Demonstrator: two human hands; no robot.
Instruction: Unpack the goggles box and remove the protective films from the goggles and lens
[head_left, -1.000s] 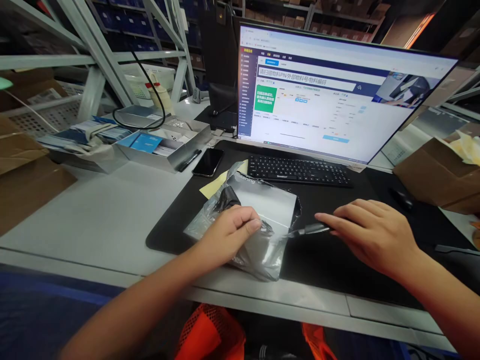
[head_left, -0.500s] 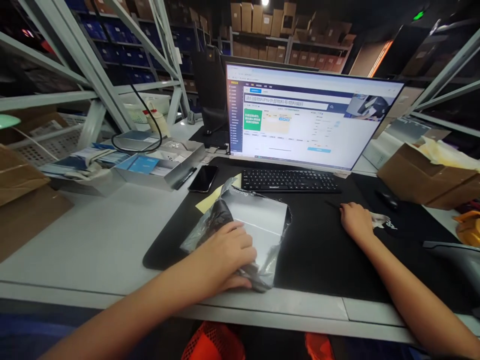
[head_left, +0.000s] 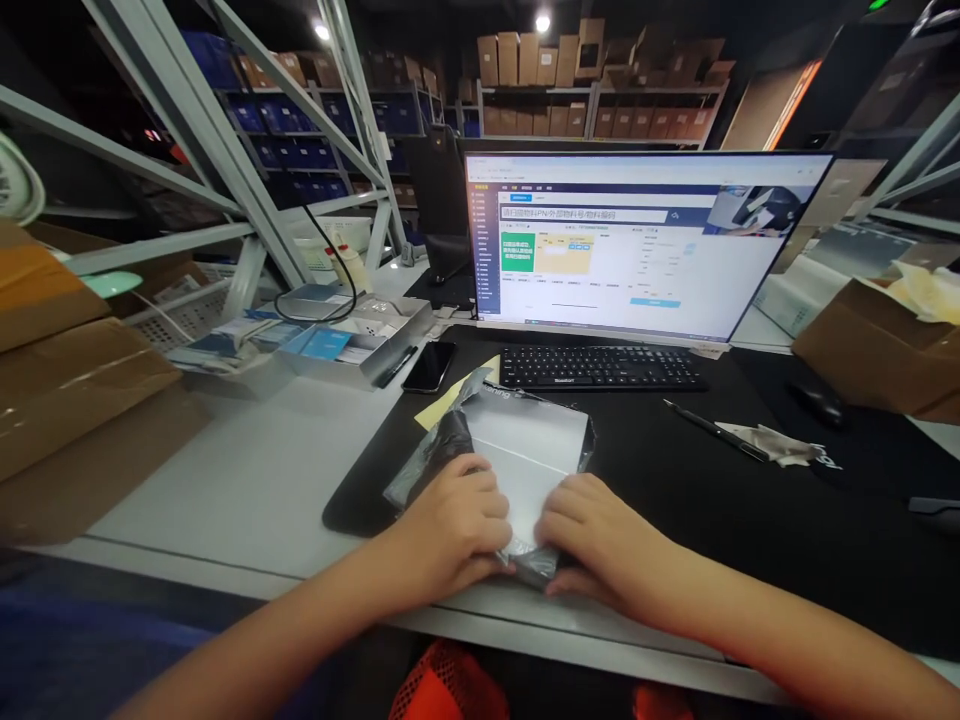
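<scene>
A torn grey plastic mailing bag (head_left: 435,455) lies on the black desk mat, with a flat silvery-white box (head_left: 529,425) showing through its opening. My left hand (head_left: 461,520) is closed on the bag's near left side, fingers curled over the film. On the near right side, my right hand (head_left: 589,525) grips the bag too, its fingers bent over the edge. The bag's lower end bunches between both hands. What lies under my fingers and thumbs is partly hidden.
Behind the bag are a keyboard (head_left: 600,368) and a lit monitor (head_left: 622,250). A phone (head_left: 429,367) lies at the left, a pen (head_left: 716,430) and crumpled scrap (head_left: 780,445) at the right. Cardboard boxes (head_left: 82,400) stand left, another carton (head_left: 885,345) right.
My right hand has left the pen and scrap on the mat and come left to the bag, gripping its near right side. My left hand stays on the bag. The view has shifted slightly.
</scene>
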